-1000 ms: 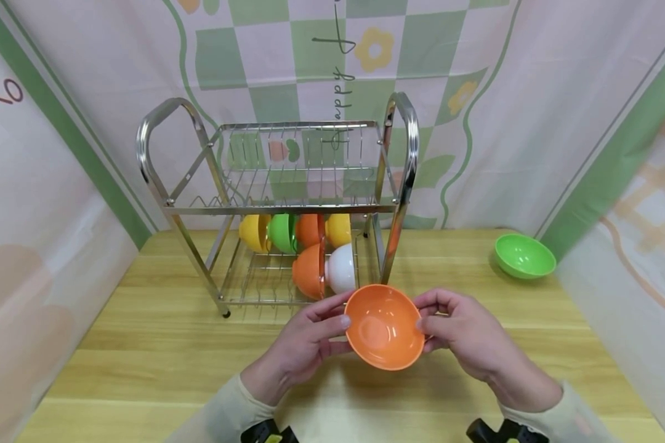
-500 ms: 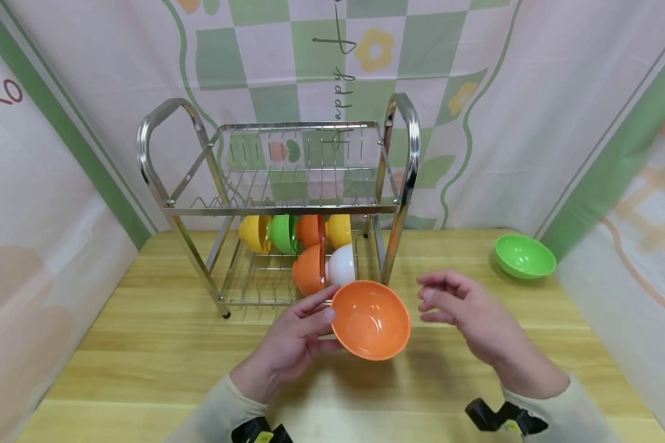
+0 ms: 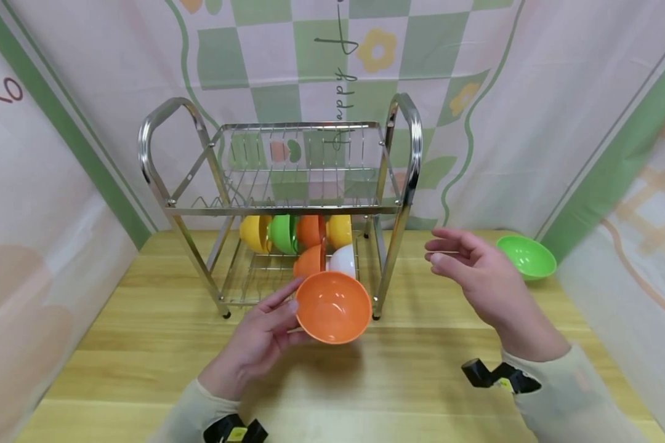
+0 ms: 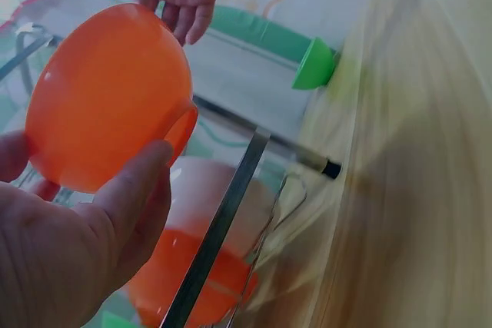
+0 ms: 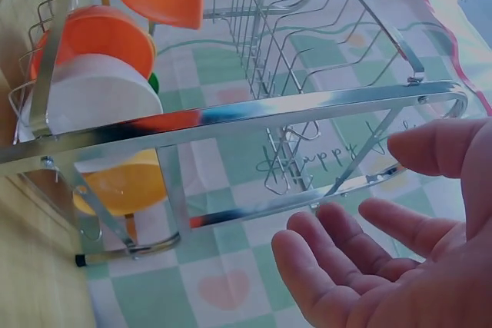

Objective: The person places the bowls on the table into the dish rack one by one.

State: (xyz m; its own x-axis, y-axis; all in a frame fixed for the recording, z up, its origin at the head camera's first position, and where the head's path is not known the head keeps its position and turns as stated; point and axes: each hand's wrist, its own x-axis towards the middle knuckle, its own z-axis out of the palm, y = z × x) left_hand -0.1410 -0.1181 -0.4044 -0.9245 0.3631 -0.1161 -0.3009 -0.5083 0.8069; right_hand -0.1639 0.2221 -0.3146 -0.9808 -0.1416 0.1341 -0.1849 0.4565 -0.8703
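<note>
An orange bowl (image 3: 334, 307) is held up in front of the rack by my left hand (image 3: 257, 338), its thumb at the rim and fingers behind. The left wrist view shows the bowl (image 4: 115, 97) from its underside, with the thumb by the foot ring. My right hand (image 3: 479, 280) hovers over the table's right side, fingers loosely bent and holding nothing. Behind that hand lies a green bowl (image 3: 526, 257), partly covered by it. On the rack's lower tier another orange bowl (image 3: 309, 263) and a white bowl (image 3: 342, 261) stand on edge, partly hidden by the held bowl.
A two-tier metal dish rack (image 3: 285, 211) stands on the wooden table (image 3: 161, 369). At the back of its lower tier are a yellow bowl (image 3: 253, 234), a green one, an orange one and another yellow bowl (image 3: 340, 231). A patterned curtain (image 3: 321, 49) hangs behind.
My right hand has let go of the orange bowl and moved up and away toward the green bowl. My left hand has carried the orange bowl left, closer to the rack.
</note>
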